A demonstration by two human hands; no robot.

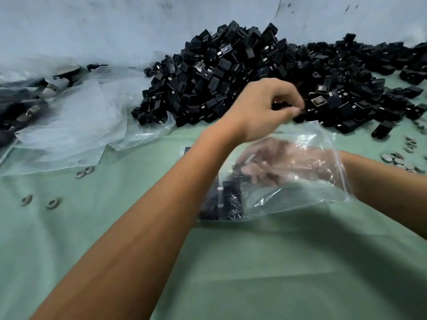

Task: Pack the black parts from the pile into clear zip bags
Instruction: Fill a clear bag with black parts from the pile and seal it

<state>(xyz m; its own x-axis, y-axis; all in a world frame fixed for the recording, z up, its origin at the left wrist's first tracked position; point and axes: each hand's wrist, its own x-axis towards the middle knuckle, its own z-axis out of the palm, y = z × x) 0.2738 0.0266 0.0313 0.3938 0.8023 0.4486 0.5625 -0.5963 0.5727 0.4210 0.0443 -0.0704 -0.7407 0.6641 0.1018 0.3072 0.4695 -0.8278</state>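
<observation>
A big pile of black parts (265, 82), small box-shaped pieces with metal tabs, lies on the green table cover (254, 273) at the far side, from about 12 o'clock to 2 o'clock, against the pale wall (115, 26). Just in front of the pile, near the centre, a clear zip bag (298, 181) lies with its mouth toward the pile; several black parts are already inside, at its 9 o'clock end. The right hand (272, 167) is inside the bag, seen through the plastic, its fingers bent around some parts there, but the blur hides how firmly it holds them. The left hand (263, 109) reaches across above the bag to the near edge of the pile, its fingers curled and the thumb pinching against them on a small black part. At 9 o'clock lie loose clear plastic bags (80, 121). Small grey metal rings (54, 202) are scattered at 8 o'clock and at 3 o'clock.
</observation>
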